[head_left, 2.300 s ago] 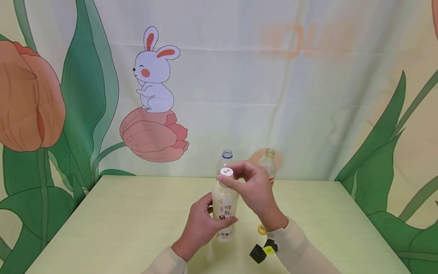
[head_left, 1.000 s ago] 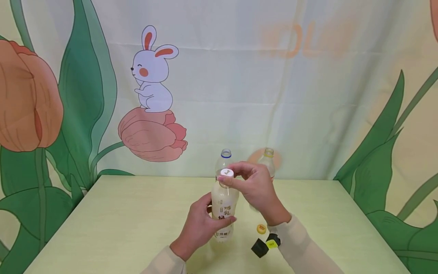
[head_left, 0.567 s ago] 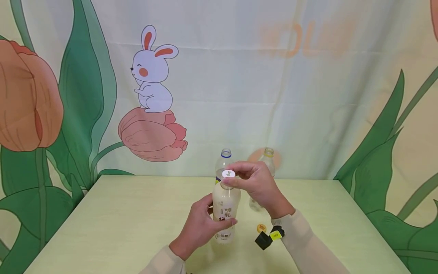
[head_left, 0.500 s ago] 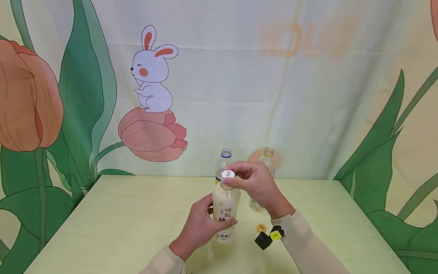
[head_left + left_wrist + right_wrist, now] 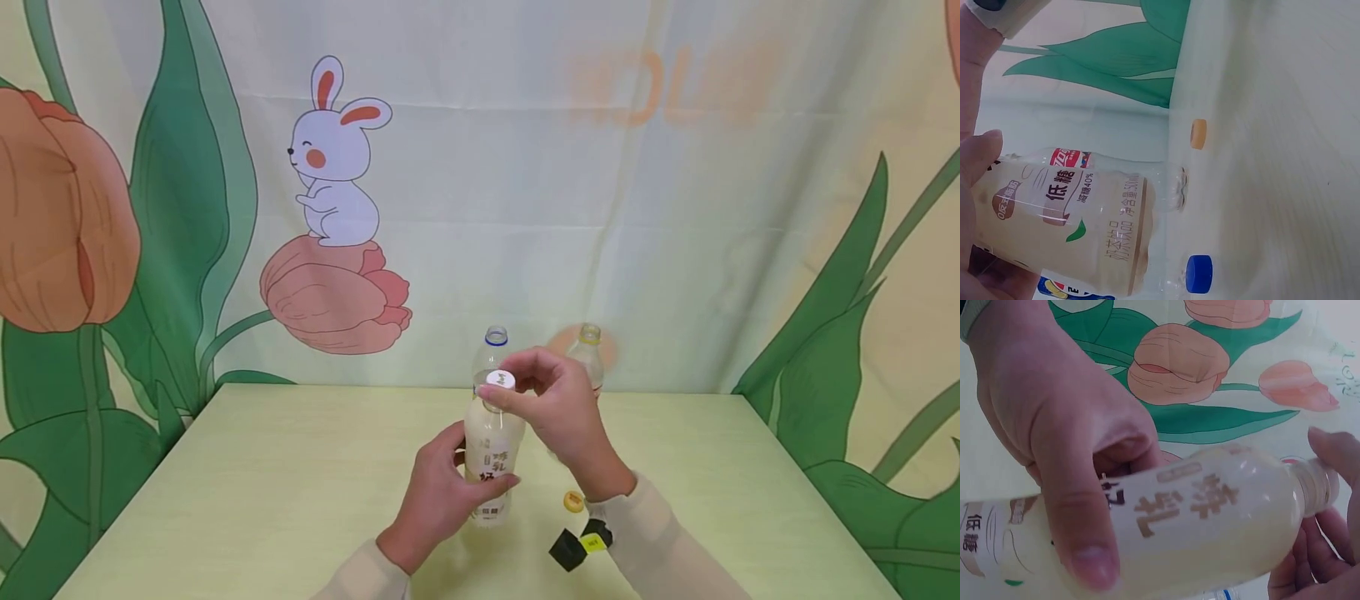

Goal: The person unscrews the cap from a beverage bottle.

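Note:
My left hand [image 5: 442, 496] grips the body of a clear plastic bottle of pale milk tea [image 5: 491, 437], thumb across the label. The bottle is upright, and its base shows above the tabletop in the left wrist view. At its top, the thumb and fingers of my right hand [image 5: 558, 408] pinch the white cap [image 5: 500, 379]. In the right wrist view the cap [image 5: 1321, 486] sits on the bottle's neck, partly covered by the fingers. Whether the cap is loose cannot be told.
Two uncapped clear bottles stand behind: one with a blue neck ring [image 5: 496, 337], one with a yellow ring [image 5: 590, 335]. A yellow cap [image 5: 573, 501] lies on the table [image 5: 300, 483], right of the held bottle. A blue cap [image 5: 1199, 274] shows in the left wrist view.
My right hand has turned at the wrist and shifted slightly left, its thumb further round the white cap. The bottle has risen a little. My left hand keeps its grip.

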`<state>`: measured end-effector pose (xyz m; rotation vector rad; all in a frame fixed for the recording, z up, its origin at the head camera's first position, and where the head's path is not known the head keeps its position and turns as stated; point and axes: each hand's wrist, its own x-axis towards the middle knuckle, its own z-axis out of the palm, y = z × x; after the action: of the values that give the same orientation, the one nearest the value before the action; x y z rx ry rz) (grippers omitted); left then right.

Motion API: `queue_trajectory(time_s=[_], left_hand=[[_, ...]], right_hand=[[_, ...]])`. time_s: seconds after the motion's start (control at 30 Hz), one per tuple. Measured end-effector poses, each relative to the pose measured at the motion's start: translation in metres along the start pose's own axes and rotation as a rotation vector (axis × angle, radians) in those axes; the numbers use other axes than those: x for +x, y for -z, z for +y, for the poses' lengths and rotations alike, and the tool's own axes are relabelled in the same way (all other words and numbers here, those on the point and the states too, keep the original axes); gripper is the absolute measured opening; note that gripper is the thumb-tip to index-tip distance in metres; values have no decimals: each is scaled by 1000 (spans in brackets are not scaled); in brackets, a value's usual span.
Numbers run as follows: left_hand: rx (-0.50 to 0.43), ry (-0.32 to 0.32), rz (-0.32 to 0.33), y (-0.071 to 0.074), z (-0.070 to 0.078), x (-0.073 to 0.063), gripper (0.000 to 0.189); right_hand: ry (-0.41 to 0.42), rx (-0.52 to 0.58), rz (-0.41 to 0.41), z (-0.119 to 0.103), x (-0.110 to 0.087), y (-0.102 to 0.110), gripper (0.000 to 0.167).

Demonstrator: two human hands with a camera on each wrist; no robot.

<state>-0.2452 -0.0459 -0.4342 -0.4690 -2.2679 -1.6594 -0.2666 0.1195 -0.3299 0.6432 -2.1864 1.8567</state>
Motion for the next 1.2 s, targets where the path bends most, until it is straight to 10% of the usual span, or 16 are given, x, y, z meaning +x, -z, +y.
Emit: queue_trajectory(time_s=[0.37,1.2], left_hand=[[25,-9,20,-3,2,0,57],[-9,24,-1,-1,1,-1,56]], right_hand=[[-60,-87,114,-6,-5,-5,29],[-2,-98,-61,-5,0,7,18]])
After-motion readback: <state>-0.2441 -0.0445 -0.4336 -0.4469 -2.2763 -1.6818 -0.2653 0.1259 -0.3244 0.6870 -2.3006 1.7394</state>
